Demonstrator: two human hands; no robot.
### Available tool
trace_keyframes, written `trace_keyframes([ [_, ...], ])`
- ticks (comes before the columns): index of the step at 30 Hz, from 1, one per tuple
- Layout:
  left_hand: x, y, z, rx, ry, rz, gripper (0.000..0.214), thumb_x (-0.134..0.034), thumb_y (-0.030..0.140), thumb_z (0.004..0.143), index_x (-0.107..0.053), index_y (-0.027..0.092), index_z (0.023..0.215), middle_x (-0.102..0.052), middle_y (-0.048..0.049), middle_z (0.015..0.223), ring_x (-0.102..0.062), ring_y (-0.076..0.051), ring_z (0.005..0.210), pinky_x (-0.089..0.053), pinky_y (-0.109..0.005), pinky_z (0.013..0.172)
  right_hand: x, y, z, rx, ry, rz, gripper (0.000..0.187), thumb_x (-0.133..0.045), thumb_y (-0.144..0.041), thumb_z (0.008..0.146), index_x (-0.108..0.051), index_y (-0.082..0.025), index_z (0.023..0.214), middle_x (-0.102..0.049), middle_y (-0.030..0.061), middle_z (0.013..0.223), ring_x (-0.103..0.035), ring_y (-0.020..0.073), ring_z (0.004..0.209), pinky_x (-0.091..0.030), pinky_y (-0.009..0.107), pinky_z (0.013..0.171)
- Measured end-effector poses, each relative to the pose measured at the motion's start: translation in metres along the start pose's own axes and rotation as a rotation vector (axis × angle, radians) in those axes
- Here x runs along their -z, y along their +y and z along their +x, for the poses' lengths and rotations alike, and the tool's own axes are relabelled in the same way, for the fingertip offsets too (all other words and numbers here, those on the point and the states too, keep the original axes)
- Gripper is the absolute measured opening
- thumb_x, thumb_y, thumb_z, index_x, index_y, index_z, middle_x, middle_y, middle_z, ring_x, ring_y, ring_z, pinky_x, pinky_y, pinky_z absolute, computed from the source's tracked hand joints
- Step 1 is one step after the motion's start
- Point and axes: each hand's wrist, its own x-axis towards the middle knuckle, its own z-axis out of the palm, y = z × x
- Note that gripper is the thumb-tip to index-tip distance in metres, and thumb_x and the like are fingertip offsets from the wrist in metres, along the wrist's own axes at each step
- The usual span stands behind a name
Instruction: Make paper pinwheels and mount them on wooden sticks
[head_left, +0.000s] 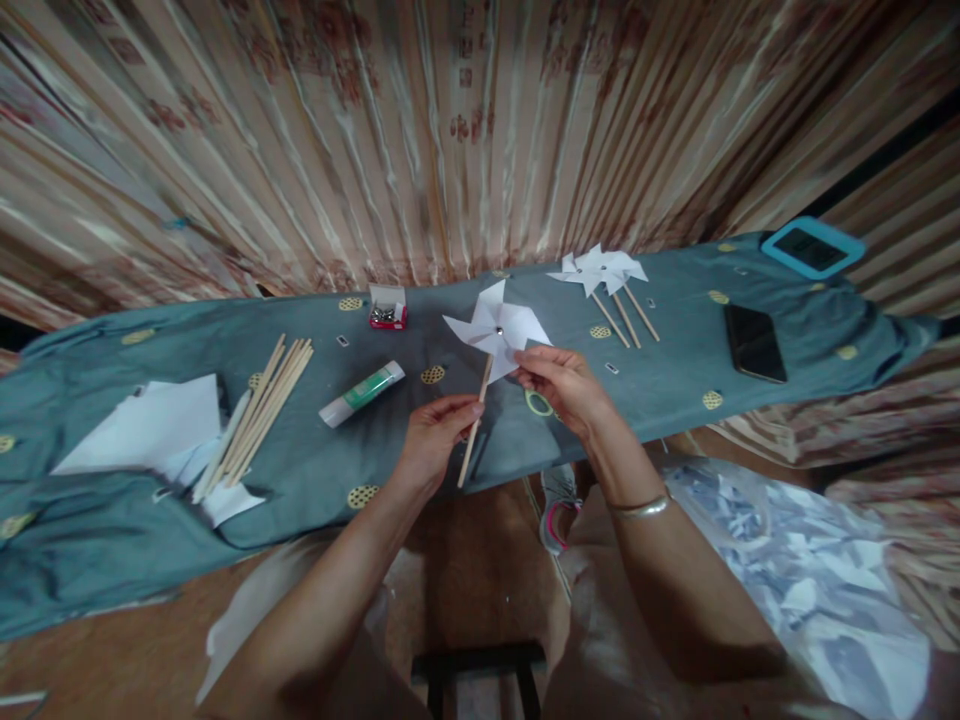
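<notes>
A white paper pinwheel (pixel 517 322) with a metal pin at its centre is held up over the middle of the table. Its wooden stick (pixel 471 452) slants down toward me, and my left hand (pixel 439 430) is closed round it in a pinch. My right hand (pixel 562 385) pinches the edge of a lower blade between thumb and fingers. Partly behind the right hand lie scissors, of which a yellow-green handle loop (pixel 538 402) shows. Left of my hands, a glue stick (pixel 362 394) with a green label rests on the cloth.
A grey-green cloth (pixel 300 480) covers the table. On it are a box of pins (pixel 388 310), wooden sticks (pixel 262 425), white paper (pixel 161 420), several finished pinwheels (pixel 600 268), a black phone (pixel 755 343) and a blue-framed device (pixel 814 248). A clear bag of paper scraps (pixel 810 570) stands lower right.
</notes>
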Motion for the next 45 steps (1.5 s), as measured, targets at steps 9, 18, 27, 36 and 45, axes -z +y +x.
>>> trace_keyframes([
  [9,0.001,0.002,0.002,-0.006,0.006,-0.011,0.042,-0.095,0.034,0.034,-0.076,0.014,0.066,-0.068,-0.0002,0.062,-0.057,-0.008,0.059,-0.044,-0.021,0.06,0.0,0.001,-0.002,0.006,-0.018,-0.058,0.046,-0.09,-0.058,0.043,-0.073,-0.018,0.058,-0.071,0.0014,0.061,-0.052,0.0064,0.051,-0.04,0.022,0.052],
  [18,0.003,0.006,-0.001,0.01,-0.008,-0.003,0.043,-0.095,0.035,0.032,-0.076,0.014,0.065,-0.068,-0.0002,0.06,-0.057,-0.008,0.057,-0.045,-0.021,0.06,0.027,-0.004,0.008,0.274,0.308,-0.204,0.044,-0.082,-0.063,0.056,-0.071,-0.021,0.058,-0.069,-0.0001,0.062,-0.055,0.0101,0.058,-0.042,0.025,0.061],
  [27,0.0,-0.005,-0.005,0.093,-0.117,0.105,0.041,-0.095,0.038,0.033,-0.076,0.016,0.063,-0.068,-0.0005,0.059,-0.056,-0.008,0.056,-0.045,-0.021,0.058,0.025,0.002,0.017,0.206,0.134,0.043,0.037,-0.085,-0.057,0.058,-0.068,-0.023,0.06,-0.063,-0.003,0.054,-0.052,0.0125,0.053,-0.041,0.027,0.052],
  [36,0.002,-0.004,-0.004,0.071,-0.126,0.102,0.038,-0.094,0.037,0.037,-0.076,0.016,0.064,-0.068,-0.0006,0.061,-0.055,-0.009,0.057,-0.044,-0.021,0.058,0.022,-0.002,0.015,0.153,0.147,0.102,0.033,-0.09,-0.042,0.047,-0.068,-0.02,0.058,-0.067,-0.0028,0.056,-0.054,0.0102,0.052,-0.042,0.024,0.052],
  [45,0.002,-0.002,-0.003,0.05,-0.086,0.079,0.035,-0.093,0.033,0.039,-0.076,0.015,0.065,-0.068,-0.0007,0.06,-0.056,-0.009,0.058,-0.044,-0.021,0.06,0.021,-0.003,0.012,0.109,0.096,0.068,0.038,-0.092,-0.044,0.049,-0.063,-0.02,0.055,-0.06,-0.0054,0.052,-0.052,0.007,0.049,-0.043,0.021,0.051],
])
